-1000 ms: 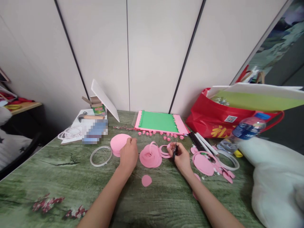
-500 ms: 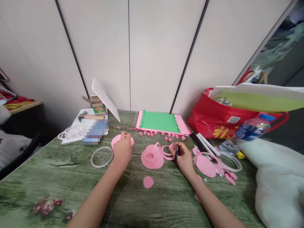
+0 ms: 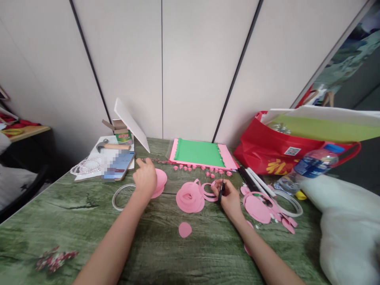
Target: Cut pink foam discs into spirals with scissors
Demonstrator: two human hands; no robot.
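Observation:
My left hand (image 3: 145, 178) hovers over the left side of a stack of pink paper discs (image 3: 159, 181), fingers loosely curled with the index finger stretched toward the phone (image 3: 118, 166); nothing shows in it. My right hand (image 3: 226, 194) is closed around a pair of dark scissors (image 3: 221, 191), blades pointing up, beside pink paper rings (image 3: 208, 190). Between the hands lies a pink paper spiral (image 3: 190, 197). A small pink disc (image 3: 185, 229) rests nearer me on the green table (image 3: 89, 221).
A tape ring (image 3: 120, 196) lies left of the discs. Green and pink sheets (image 3: 198, 152) sit at the back with small pink rolled pieces in front. Right: pink offcuts (image 3: 257, 206), a second tape ring (image 3: 289, 200), a water bottle (image 3: 311, 162), a red bag (image 3: 273, 152), a white pillow (image 3: 347, 225).
My left hand has moved left and away from me, from the discs' right edge across to their left side toward the phone. My right hand with the scissors has barely moved.

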